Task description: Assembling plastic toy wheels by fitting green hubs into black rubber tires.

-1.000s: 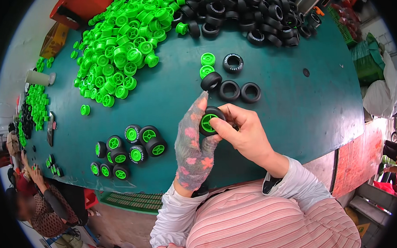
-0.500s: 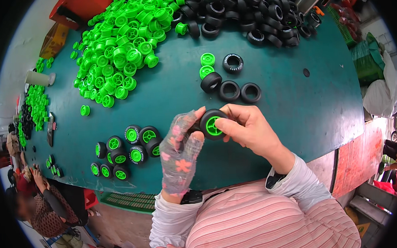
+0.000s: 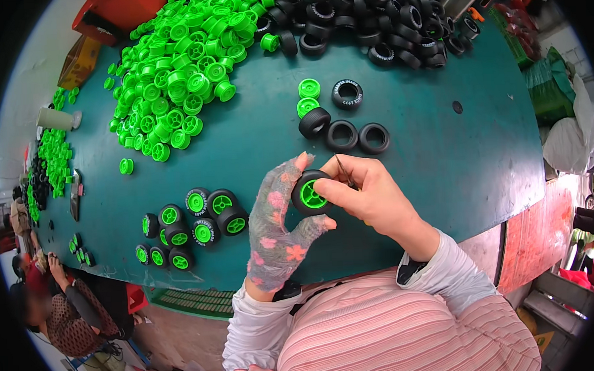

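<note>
A small toy wheel (image 3: 308, 193), a black tyre around a bright green spoked rim, is held up above the near table edge. My right hand (image 3: 370, 195) grips it, thumb on the front of the rim. A thin dark pointed tool (image 3: 347, 173) sticks up from between the same hand's fingers. My left hand (image 3: 275, 223), in a grey flowered fingerless glove, is open beside the wheel; its thumb stands apart, its fingers lie along the tyre's left side. Beyond the hands lie loose black tyres (image 3: 374, 138) and two green rims (image 3: 309, 88).
A large heap of green rims (image 3: 192, 64) and a heap of black tyres (image 3: 396, 22) cover the far side of the green table (image 3: 435, 159). Several fitted wheels (image 3: 205, 231) are grouped at my left. Another person (image 3: 70, 295) works at the far left.
My left thumb has come off the wheel and spread away. The wheel has shifted slightly left and down, and the thin dark tool now shows in my right hand.
</note>
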Motion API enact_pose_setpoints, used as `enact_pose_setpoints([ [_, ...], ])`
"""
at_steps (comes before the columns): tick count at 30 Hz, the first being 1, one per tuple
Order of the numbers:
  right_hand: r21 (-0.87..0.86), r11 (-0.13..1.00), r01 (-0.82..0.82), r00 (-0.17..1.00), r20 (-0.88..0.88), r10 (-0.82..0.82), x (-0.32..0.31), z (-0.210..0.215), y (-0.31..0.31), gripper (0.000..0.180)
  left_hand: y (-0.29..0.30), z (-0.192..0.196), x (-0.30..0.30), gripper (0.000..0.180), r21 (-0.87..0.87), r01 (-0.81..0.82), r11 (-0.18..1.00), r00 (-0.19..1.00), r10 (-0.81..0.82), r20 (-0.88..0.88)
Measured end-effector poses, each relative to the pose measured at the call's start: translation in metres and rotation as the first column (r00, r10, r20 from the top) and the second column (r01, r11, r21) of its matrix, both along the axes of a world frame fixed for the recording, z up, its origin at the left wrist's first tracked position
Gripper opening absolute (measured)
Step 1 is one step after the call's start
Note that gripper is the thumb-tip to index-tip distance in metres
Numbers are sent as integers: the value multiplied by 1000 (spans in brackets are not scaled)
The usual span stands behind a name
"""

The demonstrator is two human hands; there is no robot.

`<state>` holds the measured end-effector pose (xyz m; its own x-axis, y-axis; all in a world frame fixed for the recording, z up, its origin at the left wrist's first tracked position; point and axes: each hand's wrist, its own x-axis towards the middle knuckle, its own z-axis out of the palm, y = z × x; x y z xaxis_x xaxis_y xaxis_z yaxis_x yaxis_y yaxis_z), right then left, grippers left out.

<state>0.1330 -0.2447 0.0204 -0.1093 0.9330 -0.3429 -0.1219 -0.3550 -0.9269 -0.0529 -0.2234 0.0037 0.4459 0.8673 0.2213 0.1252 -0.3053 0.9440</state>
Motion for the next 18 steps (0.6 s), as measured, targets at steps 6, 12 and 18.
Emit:
enact_pose_setpoints([
  [6, -37, 999, 24, 996, -81, -27, -13, 1, -3, 19, -10, -15, 9, 79, 46, -50, 998, 999, 50, 16],
  [12, -28, 994, 105, 993, -46, -106, -20, -5, -7, 26, -7, -15, 6, 67, 188, -22, 982, 981, 58, -187],
  [18, 193, 975, 112, 991, 53, -124, -16, -8, -2, 26, -11, 6, 6, 62, -330, -33, 944, 955, 127, 267],
])
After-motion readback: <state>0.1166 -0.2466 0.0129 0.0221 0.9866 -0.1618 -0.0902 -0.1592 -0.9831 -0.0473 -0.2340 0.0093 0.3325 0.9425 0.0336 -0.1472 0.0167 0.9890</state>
